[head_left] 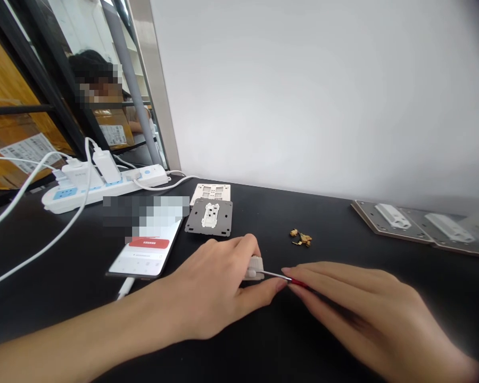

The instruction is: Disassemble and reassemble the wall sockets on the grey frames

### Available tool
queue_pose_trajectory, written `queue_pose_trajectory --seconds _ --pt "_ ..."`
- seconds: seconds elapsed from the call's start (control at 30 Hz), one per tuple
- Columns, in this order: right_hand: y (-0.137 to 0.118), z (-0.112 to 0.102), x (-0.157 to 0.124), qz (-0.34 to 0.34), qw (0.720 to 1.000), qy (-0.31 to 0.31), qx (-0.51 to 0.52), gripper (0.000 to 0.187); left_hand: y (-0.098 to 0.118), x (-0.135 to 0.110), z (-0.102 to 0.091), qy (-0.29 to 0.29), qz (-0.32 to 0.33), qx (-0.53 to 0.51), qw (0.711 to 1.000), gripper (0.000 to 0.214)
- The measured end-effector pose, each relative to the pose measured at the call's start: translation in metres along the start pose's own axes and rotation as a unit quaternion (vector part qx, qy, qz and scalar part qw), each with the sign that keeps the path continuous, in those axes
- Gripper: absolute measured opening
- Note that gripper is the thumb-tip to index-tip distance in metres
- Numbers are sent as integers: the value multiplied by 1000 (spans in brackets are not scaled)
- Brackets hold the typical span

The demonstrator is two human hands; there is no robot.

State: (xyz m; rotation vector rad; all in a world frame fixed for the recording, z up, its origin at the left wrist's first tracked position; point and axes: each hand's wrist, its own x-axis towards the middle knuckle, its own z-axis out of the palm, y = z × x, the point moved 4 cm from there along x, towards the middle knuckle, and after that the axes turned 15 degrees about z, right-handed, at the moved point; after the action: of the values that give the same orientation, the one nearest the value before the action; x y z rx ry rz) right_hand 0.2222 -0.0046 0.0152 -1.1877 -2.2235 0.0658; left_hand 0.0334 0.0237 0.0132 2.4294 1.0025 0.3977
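Observation:
My left hand [219,282] is closed around a small white plastic block [256,267], probably a switch part, and its fingers cover much of it. My right hand [359,303] pinches the red handle of a thin screwdriver [274,274]. The metal shaft points left and its end meets the block; exactly where the tip sits cannot be made out. My left thumb lies close under the shaft. Beyond my hands, small brass-coloured metal pieces [302,239] lie in a loose cluster on the black table [271,213].
A dark grey square plate with a white centre [219,215] overlaps a white frame [199,192]. Left are a lit phone [147,252] on a cable and a white power strip [143,178]. Grey plates with white parts [373,219] lie right. A person [96,74] is behind the rack.

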Motion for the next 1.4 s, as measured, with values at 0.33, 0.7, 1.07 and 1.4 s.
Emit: queue_pose_trajectory --seconds 0.33,0.7,1.07,1.4 --pt "5 -1 2 12 999 10 -28 21 -3 -6 -7 -54 -98 -246 963 21" --pt "6 -4 2 21 999 23 -33 20 -14 -6 -1 -83 -85 -375 919 19" --pt "6 -4 4 26 999 26 -24 19 -4 -7 -7 -78 -101 -333 934 24" --pt "9 -11 5 41 995 77 -58 19 -2 -9 -5 -50 -86 -339 936 22"
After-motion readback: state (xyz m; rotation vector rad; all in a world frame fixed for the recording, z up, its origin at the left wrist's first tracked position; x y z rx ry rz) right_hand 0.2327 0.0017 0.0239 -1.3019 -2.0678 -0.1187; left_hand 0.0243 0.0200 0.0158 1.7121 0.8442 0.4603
